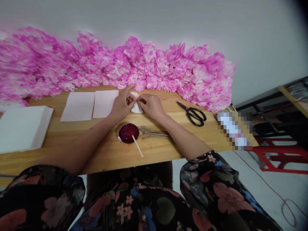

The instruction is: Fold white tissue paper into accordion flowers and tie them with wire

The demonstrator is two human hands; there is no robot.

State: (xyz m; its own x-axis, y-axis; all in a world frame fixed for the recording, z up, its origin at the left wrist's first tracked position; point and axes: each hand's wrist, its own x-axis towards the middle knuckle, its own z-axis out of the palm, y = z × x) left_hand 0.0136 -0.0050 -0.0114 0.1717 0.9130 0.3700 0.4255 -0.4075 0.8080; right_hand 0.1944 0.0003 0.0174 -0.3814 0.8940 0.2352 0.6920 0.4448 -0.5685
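Between my hands is a white pleated paper [137, 108], gathered narrow at its middle and fanned out at both ends. My left hand [124, 102] pinches it from the left, with the index finger lifted. From the right, my right hand [151, 104] pinches the same gathered middle. Just below lies a bowl of dark red liquid [125, 134] with a wooden stick [138, 146] leaning out of it. A bundle of thin brown strands [154, 132] lies right of the bowl, partly under my right forearm.
Pink and white paper flowers [149, 64] are heaped along the wall. Two stacks of white sheets [78, 106] and a thicker white paper stack [21, 128] lie left. Black-handled scissors [196, 116] lie right. A blurred-out object [232, 130] lies near the table's right end, beside a red stool [281, 157].
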